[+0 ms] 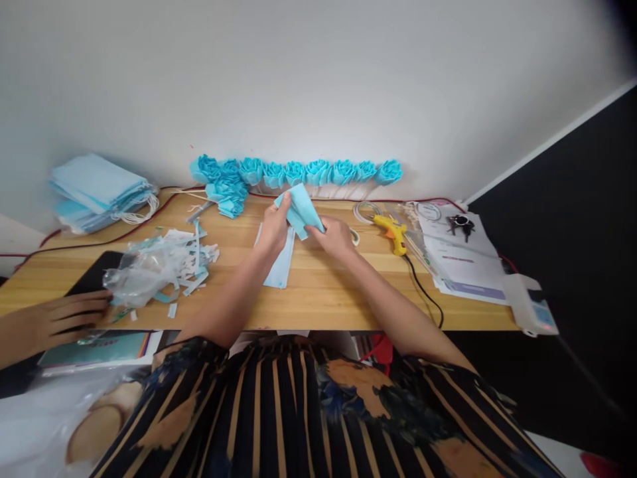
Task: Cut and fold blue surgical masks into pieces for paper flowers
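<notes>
I saw both my hands, left [273, 229] and right [336, 236], fingers pinched shut on one blue sheet [302, 209], just below nine blue rosettes [318, 171]; bare desk [323, 299] lay nearer me.

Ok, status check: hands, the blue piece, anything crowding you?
Left hand and right hand both pinching the blue mask piece, lifted off the table. Another blue piece flat beneath. Glue gun right, apart.
</notes>
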A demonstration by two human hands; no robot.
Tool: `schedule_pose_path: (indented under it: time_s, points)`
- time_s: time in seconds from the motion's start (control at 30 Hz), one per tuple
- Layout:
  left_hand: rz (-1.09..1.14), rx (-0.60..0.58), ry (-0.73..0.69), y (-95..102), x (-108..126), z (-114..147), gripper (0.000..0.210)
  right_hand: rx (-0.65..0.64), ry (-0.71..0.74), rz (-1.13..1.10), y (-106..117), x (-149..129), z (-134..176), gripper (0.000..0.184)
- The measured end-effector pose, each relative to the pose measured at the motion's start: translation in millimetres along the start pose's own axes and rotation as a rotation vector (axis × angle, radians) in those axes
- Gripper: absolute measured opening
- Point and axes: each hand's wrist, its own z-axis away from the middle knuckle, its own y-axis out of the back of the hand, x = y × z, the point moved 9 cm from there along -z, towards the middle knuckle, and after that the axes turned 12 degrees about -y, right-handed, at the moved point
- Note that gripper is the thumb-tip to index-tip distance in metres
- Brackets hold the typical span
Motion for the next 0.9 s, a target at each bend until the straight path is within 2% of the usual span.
schedule_pose_path:
  time_s: [0.17, 0.27, 0.33, 0.4, 0.47, 0.57, 0.73, 0.83, 0.9]
  points:
    - [-0.076, 0.094, 0.013, 9.3, -2.2, 3.7, 0.045, -0.048, 0.07, -0.03, -22.9, -13.0, 10.8, 0.024]
    - [-0.176, 0.103, 0.003, 9.2, 2.1, 7.2, 0.044, -0.128, 0.05, -0.087, -29.4, -12.8, 14.8, 0.027]
    - [-0.247, 0.074, -0.029, 5.3, 8.1, 8.2, 0.042, -0.202, 0.043, -0.18, -23.3, -9.8, 14.0, 0.029]
    - [-0.317, 0.014, -0.057, -1.2, 11.9, 8.6, 0.042, -0.237, 0.066, -0.367, -4.7, -8.1, 10.2, 0.037]
    - [-0.378, -0.077, -0.068, -9.6, 11.3, 9.4, 0.043, -0.17, 0.036, -0.536, 21.9, -1.1, 2.6, 0.045]
    - [-0.429, -0.208, -0.077, -21.1, 6.4, 12.4, 0.04, -0.092, 0.097, -0.461, 45.3, -7.2, -2.9, 0.041]
    - [-0.556, -0.394, -0.152, -34.9, 3.3, 17.7, 0.021, -0.049, 0.249, -0.304, 47.2, -34.8, 1.6, 0.029]
    - [-0.563, -0.402, -0.163, -33.0, 2.4, 16.5, 0.022, 0.081, 0.368, -0.239, 52.5, -49.2, 13.6, 0.029]
    - [-0.554, -0.363, -0.162, -28.1, 2.5, 14.3, 0.025, 0.098, 0.474, -0.159, 48.0, -59.4, 28.4, 0.035]
